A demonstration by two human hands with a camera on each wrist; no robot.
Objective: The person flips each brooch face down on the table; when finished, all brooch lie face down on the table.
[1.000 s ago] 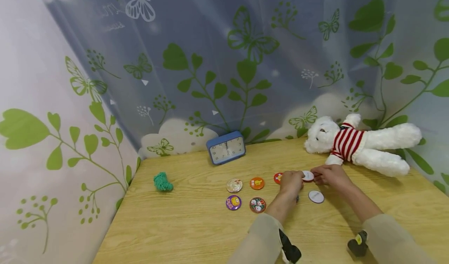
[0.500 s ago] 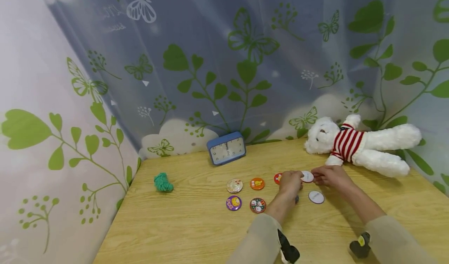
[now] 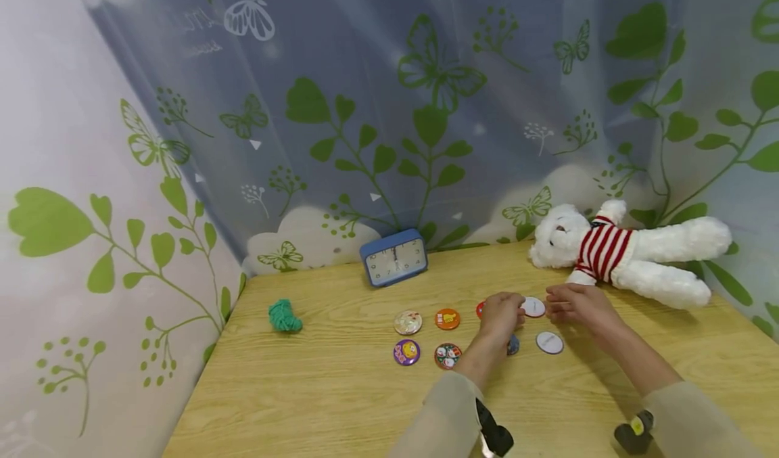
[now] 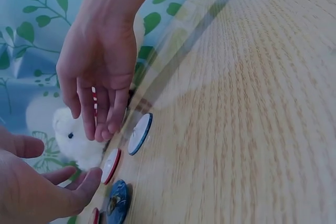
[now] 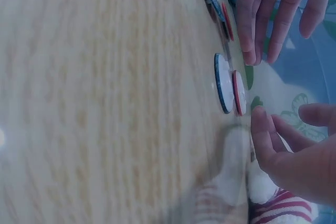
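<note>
A round badge (image 3: 534, 307) with a red rim lies white back up on the wooden table, between my hands. My left hand (image 3: 502, 314) hovers just left of it, fingers loosely bent and holding nothing. On the other side my right hand (image 3: 583, 305) is raised off the table, fingers relaxed and clear of the badge. Nearer me lies another white-backed badge (image 3: 550, 342), whose blue rim shows in the left wrist view. A dark blue badge (image 4: 118, 203) sits beside my left hand. My left hand partly covers a red badge (image 3: 480, 308).
Left of my hands lie a pale badge (image 3: 408, 322), an orange badge (image 3: 447, 318), a purple badge (image 3: 406, 352) and a patterned badge (image 3: 447, 355). Behind stands a blue clock (image 3: 394, 258). A white teddy bear (image 3: 608, 248) lies at back right; green yarn (image 3: 284, 315) lies left.
My fingers have come away from the red-rimmed badge, which stays on the table. The right hand has shifted slightly right, and more of the dark blue badge shows beside my left hand.
</note>
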